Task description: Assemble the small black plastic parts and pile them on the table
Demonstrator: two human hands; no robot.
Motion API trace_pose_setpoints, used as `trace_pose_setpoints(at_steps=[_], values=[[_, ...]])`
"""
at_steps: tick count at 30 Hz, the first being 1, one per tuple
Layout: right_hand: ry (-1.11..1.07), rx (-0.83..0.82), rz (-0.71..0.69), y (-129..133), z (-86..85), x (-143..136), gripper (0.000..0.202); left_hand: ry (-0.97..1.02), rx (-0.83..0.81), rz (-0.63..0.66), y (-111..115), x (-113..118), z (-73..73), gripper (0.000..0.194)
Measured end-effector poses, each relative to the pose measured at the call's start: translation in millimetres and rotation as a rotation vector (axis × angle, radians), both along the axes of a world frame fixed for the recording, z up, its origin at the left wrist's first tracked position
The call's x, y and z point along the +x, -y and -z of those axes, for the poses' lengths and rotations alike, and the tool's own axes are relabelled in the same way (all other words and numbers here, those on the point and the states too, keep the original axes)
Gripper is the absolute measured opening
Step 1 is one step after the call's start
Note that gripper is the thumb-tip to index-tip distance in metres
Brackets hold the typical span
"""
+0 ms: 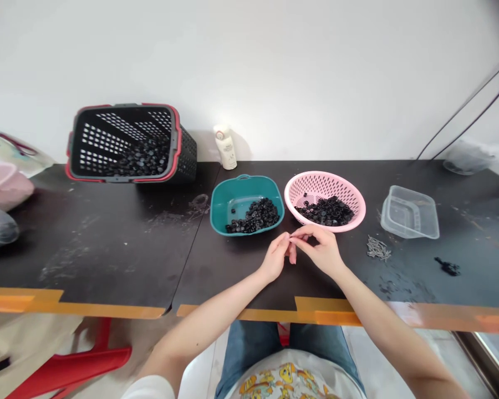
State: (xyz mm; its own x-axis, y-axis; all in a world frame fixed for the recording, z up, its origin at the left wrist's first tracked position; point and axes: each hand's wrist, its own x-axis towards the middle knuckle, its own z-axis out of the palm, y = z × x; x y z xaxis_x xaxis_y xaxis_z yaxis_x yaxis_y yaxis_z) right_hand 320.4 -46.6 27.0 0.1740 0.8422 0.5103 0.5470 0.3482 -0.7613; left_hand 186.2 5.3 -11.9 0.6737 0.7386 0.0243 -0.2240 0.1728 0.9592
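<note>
My left hand (276, 256) and my right hand (321, 249) meet over the table just in front of two containers. Both have thumb and fingers pinched together, with the fingertips touching or nearly so; whatever they hold is too small to make out. Just beyond my left hand stands a teal basin (216, 206) with small black ring-like parts (258, 216) heaped to its right side. Beyond my right hand, a pink perforated basket (355, 194) holds similar black parts (326, 210). A small pile of thin grey metal pins (377, 248) lies right of my right hand.
A clear plastic tub (424, 216) stands at right, near a small black clump (448, 266). At back left, a dark red-rimmed basket (187, 155) lies tilted, with black parts inside. A white bottle (225, 148) stands by the wall. Orange tape (249, 314) lines the table's front edge.
</note>
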Motion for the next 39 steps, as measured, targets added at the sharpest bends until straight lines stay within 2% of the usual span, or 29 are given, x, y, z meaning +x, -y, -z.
trace_pose_setpoints(at_steps=[6, 8, 11, 13, 16, 18, 20, 23, 26, 32, 39], values=[[0.127, 0.036, -0.067, -4, -2.9, 3, 0.017, 0.055, -0.093, -0.045, -4, 1, 1.5, 0.048], [0.152, 0.024, -0.033, -2, -9.8, 6, 0.017, 0.07, -0.123, -0.069, -5, 1, 2.8, 0.047], [0.148, -0.018, 0.095, -5, -21.8, 23, 0.017, 0.073, -0.147, -0.085, -6, 1, 4.1, 0.046], [0.153, -0.055, 0.191, -17, -27.4, 43, 0.021, 0.075, -0.154, -0.081, -6, 2, 4.4, 0.043], [0.21, -0.163, 0.262, -49, -29.6, 77, 0.026, 0.092, -0.148, -0.058, -4, 3, 4.6, 0.038], [0.318, -0.334, 0.215, -73, -28.4, 95, 0.022, 0.098, -0.144, -0.037, -4, 4, 5.1, 0.035], [0.356, -0.414, 0.179, -95, -27.5, 103, 0.019, 0.096, -0.148, -0.021, -4, 4, 6.2, 0.035], [0.383, -0.474, 0.176, -117, -29.0, 97, 0.021, 0.105, -0.164, -0.021, -6, 3, 7.9, 0.035], [0.4, -0.498, 0.209, -128, -33.7, 83, 0.029, 0.107, -0.168, -0.019, -6, 2, 9.0, 0.034], [0.419, -0.51, 0.292, -133, -39.5, 69, 0.032, 0.086, -0.128, 0.017, -7, 1, 11.3, 0.034], [0.403, -0.511, 0.321, -135, -30.7, 81, 0.029, 0.072, -0.127, 0.012, -9, 1, 13.5, 0.034]])
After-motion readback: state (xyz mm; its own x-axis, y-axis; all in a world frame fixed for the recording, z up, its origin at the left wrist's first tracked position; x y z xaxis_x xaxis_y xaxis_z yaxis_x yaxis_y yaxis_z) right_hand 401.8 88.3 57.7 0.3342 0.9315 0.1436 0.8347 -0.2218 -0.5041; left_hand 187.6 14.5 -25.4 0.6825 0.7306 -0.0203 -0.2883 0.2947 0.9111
